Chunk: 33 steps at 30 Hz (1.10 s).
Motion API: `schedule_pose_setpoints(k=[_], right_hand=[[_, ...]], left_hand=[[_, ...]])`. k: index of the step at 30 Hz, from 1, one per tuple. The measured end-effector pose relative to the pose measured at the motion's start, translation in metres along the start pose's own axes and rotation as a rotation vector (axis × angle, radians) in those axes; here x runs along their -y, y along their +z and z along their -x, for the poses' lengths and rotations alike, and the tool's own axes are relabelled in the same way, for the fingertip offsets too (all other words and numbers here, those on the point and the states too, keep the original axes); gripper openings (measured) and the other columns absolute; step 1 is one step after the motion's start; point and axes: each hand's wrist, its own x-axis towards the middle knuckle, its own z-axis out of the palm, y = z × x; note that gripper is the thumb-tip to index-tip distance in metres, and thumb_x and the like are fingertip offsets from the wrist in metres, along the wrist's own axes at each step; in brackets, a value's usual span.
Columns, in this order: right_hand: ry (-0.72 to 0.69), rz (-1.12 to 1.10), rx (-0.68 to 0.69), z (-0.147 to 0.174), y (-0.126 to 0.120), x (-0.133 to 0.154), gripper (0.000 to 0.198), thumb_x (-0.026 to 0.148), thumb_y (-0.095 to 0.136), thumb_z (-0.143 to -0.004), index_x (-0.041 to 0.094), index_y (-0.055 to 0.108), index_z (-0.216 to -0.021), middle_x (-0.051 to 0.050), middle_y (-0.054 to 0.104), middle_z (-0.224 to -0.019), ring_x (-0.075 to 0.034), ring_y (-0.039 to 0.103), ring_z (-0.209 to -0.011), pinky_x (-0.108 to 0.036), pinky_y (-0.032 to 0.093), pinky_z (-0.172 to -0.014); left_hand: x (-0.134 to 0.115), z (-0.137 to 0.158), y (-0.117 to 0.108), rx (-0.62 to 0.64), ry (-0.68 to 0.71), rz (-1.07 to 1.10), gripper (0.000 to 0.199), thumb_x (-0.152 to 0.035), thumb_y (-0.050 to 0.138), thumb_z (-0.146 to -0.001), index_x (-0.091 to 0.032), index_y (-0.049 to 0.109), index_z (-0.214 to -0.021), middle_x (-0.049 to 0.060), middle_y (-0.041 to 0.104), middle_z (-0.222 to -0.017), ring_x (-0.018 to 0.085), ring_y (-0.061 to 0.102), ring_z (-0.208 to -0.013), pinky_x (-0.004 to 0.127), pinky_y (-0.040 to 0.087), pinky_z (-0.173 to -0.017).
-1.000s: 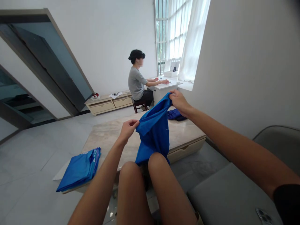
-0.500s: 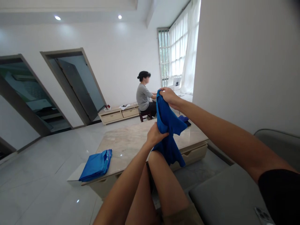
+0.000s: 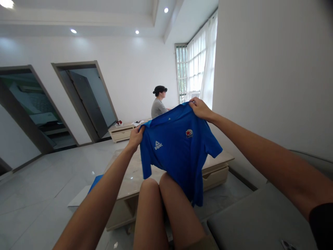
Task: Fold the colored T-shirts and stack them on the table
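Note:
A blue T-shirt (image 3: 173, 146) hangs spread out in front of me, its printed side facing me. White lettering and a small round badge show on its chest. My left hand (image 3: 136, 137) is closed on one shoulder of the shirt. Higher up on the right, my right hand (image 3: 201, 109) pinches the other shoulder. The hem drapes down by my knees, and the sleeves hang loose at both sides.
A low marble-topped table (image 3: 125, 173) stands beyond my knees, largely hidden by the shirt. Behind my left forearm a blue folded item (image 3: 95, 182) peeks out at its end. A person (image 3: 158, 104) sits near the window. A grey sofa seat (image 3: 255, 218) is at right.
My hands have moved apart, left hand to the left and right hand slightly right. The bunched shirt has opened out between them, front towards me. The view has tilted up a little.

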Motion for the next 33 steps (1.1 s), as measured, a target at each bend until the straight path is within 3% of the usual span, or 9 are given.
schedule_pose_setpoints(k=[5,8,11,14,18,21,24,29,33], right_hand=[[-0.055,0.065,0.074,-0.002,0.015,-0.017,0.027,0.041,0.053,-0.105,0.020,0.066,-0.116,-0.014,0.074,-0.112,-0.029,0.065,-0.101,-0.047,0.053,-0.096],[-0.093,0.057,0.072,-0.006,0.017,-0.012,0.032,0.048,0.056,-0.104,0.020,0.067,-0.115,-0.015,0.075,-0.113,-0.030,0.067,-0.101,-0.048,0.054,-0.095],[-0.182,0.006,0.112,-0.012,0.011,0.001,0.043,0.056,0.074,-0.093,0.019,0.072,-0.115,-0.014,0.076,-0.113,-0.030,0.069,-0.098,-0.046,0.057,-0.088],[-0.270,0.056,0.177,-0.020,0.001,0.011,0.035,0.047,0.083,-0.084,0.020,0.079,-0.106,-0.010,0.077,-0.101,-0.029,0.069,-0.092,-0.045,0.057,-0.084],[-0.302,0.186,0.053,-0.021,-0.003,0.006,0.019,0.027,0.073,-0.084,0.019,0.085,-0.096,-0.009,0.076,-0.093,-0.030,0.068,-0.094,-0.049,0.053,-0.092],[-0.284,0.222,-0.047,-0.009,0.009,-0.007,0.025,0.020,0.065,-0.084,0.017,0.087,-0.097,-0.013,0.074,-0.098,-0.032,0.066,-0.098,-0.053,0.050,-0.099],[-0.239,0.219,-0.115,-0.004,0.026,-0.015,0.029,0.020,0.061,-0.087,0.016,0.086,-0.101,-0.016,0.071,-0.106,-0.034,0.065,-0.102,-0.055,0.049,-0.103],[-0.152,0.083,-0.225,-0.005,0.043,-0.004,0.025,0.023,0.060,-0.094,0.017,0.082,-0.106,-0.016,0.076,-0.107,-0.034,0.065,-0.106,-0.052,0.050,-0.107],[0.005,-0.028,-0.373,0.049,0.071,-0.009,0.030,0.037,0.054,-0.101,0.019,0.078,-0.107,-0.016,0.079,-0.106,-0.035,0.069,-0.103,-0.049,0.054,-0.100]], left_hand=[[-0.022,-0.037,-0.038,-0.038,0.191,-0.170,0.038,-0.052,0.066,-0.095,-0.020,0.066,-0.076,-0.002,0.058,-0.064,0.016,0.048,-0.064,0.028,0.038,-0.060],[-0.042,-0.054,-0.057,-0.037,0.322,-0.353,0.038,-0.049,0.061,-0.097,-0.020,0.063,-0.072,-0.001,0.055,-0.064,0.017,0.048,-0.065,0.029,0.037,-0.061],[-0.071,-0.065,-0.077,-0.052,0.433,-0.462,0.037,-0.047,0.056,-0.101,-0.020,0.064,-0.076,0.000,0.056,-0.067,0.018,0.049,-0.066,0.030,0.038,-0.063],[-0.104,-0.072,-0.097,-0.064,0.527,-0.596,0.035,-0.044,0.058,-0.102,-0.020,0.066,-0.078,0.001,0.060,-0.070,0.019,0.053,-0.070,0.030,0.042,-0.069],[-0.132,-0.067,-0.124,-0.040,0.594,-0.862,0.037,-0.044,0.060,-0.104,-0.010,0.075,-0.097,0.001,0.067,-0.084,0.016,0.058,-0.081,0.026,0.042,-0.084],[-0.128,-0.055,-0.142,0.165,0.536,-1.062,0.044,-0.048,0.064,-0.101,-0.005,0.077,-0.101,0.001,0.066,-0.087,0.015,0.061,-0.085,0.025,0.042,-0.089],[-0.114,-0.044,-0.156,0.290,0.428,-1.106,0.028,-0.040,0.078,-0.091,-0.013,0.078,-0.086,0.001,0.068,-0.083,0.017,0.061,-0.082,0.023,0.045,-0.083],[-0.102,-0.023,-0.169,0.045,0.324,-0.966,0.024,-0.026,0.066,-0.099,-0.008,0.081,-0.093,0.003,0.074,-0.092,0.017,0.064,-0.089,0.026,0.048,-0.090],[-0.069,0.028,-0.160,-0.184,0.173,-0.695,0.028,-0.032,0.067,-0.095,-0.009,0.080,-0.101,0.001,0.072,-0.080,0.016,0.059,-0.075,0.025,0.047,-0.074]])
